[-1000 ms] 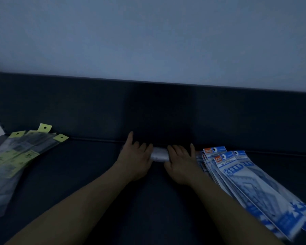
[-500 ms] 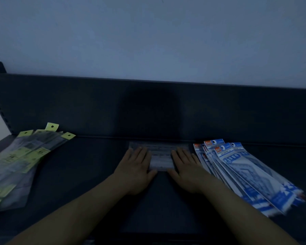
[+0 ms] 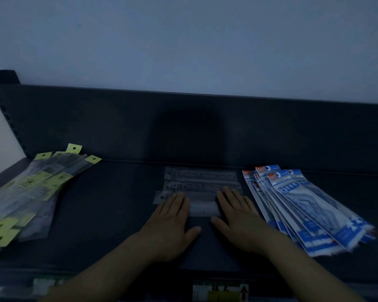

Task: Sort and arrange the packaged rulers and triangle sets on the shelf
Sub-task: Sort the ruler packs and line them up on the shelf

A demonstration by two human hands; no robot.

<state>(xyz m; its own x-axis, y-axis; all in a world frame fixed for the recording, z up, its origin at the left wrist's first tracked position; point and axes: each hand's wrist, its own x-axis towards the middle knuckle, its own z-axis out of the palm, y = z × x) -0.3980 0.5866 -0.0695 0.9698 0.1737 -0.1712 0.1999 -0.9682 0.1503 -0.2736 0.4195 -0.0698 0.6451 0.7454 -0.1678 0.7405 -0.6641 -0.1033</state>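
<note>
Both hands lie flat, fingers straight, gripping nothing: left hand (image 3: 170, 216) and right hand (image 3: 238, 216) press side by side on the near edge of the clear ruler packs (image 3: 201, 182), which lie in the middle of the shelf (image 3: 118, 214) near its back wall (image 3: 118, 127). Those packs run long from 9 to 3 o'clock and lie toward 12 from the fingertips, so I judge both hands equally near for squaring them. Blue packs (image 3: 303, 205) fan at 3 o'clock just beside the right hand; yellow-tagged packs (image 3: 31, 188) lie well off at 9.
</note>
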